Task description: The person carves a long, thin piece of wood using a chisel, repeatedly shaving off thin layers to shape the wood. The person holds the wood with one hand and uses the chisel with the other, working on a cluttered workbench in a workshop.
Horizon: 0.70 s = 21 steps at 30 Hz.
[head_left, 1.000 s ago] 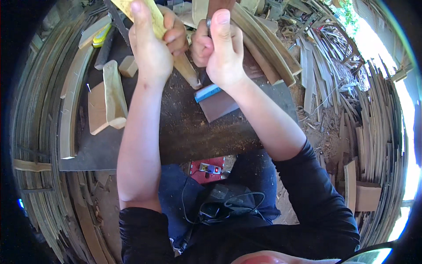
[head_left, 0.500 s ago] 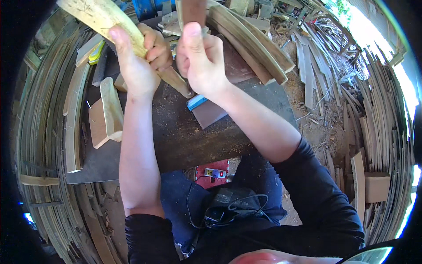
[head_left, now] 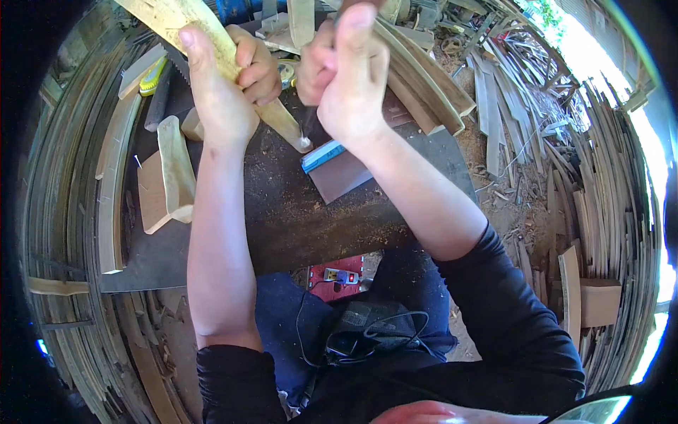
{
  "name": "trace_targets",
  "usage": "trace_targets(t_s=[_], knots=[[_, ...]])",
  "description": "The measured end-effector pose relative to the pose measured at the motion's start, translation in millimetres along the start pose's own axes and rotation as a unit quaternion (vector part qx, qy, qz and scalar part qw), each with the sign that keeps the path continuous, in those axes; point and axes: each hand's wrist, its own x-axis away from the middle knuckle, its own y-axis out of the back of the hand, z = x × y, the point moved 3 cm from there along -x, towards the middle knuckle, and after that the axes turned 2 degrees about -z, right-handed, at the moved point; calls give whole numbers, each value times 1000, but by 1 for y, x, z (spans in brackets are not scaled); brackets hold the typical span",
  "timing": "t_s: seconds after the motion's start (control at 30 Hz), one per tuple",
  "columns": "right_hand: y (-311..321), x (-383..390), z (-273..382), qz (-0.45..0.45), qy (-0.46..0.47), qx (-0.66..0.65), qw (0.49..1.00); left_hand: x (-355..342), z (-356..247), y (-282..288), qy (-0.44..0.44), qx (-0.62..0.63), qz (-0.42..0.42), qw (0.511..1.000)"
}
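My left hand (head_left: 229, 92) is closed around a pale, curved wooden piece (head_left: 173, 21), thumb lying along it. A tapered wooden end (head_left: 286, 128) shows under that hand; I cannot tell if it belongs to the same piece. My right hand (head_left: 349, 81) is closed with the thumb up, gripping a reddish-brown strip (head_left: 378, 6), mostly hidden and cut off by the picture's top edge. Just below the right hand, a brown sheet with a blue edge (head_left: 341, 177) lies on the dark tabletop (head_left: 282, 233).
Left of my left arm stand a curved wooden piece (head_left: 175, 162) and a brown block with nails (head_left: 152, 191). A yellow-handled tool (head_left: 152, 78) lies beyond. Curved planks (head_left: 417, 85) lie at the far right. A power strip (head_left: 340, 276) sits below the table's front edge.
My right hand has moved right and slightly up with the brown strip, away from my left hand. The left hand keeps its grip, almost unmoved.
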Motion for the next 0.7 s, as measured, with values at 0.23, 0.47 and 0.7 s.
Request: trace_targets(t_s=[0.23,0.47,0.7], knots=[[-1,-3,6,23,25,11,999,-2,-3,-1,-10,-3,2,1000],[-4,-1,6,-12,57,49,997,1,2,4,0,0,5,1000],[2,-2,2,12,37,63,997,-2,1,-4,-6,-1,9,1000]])
